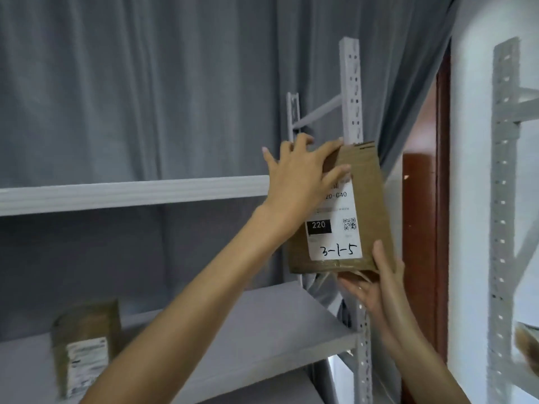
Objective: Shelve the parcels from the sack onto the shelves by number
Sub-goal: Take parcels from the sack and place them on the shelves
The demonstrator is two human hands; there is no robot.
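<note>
Both hands are holding a cardboard parcel (350,199) upright beside the shelf post (352,91): left hand (303,173) spread over its top, right hand (376,284) cupping its base. Its label (335,225) is showing "220" and handwritten "3-1-5".

You've got the parcel (338,211) upright at the rack's R post (352,88), marked 3-1-5: left hand (300,176) flat on top, right hand (376,284) gripping underneath. Another parcel (84,345) sits on the lower shelf (262,325).
</note>
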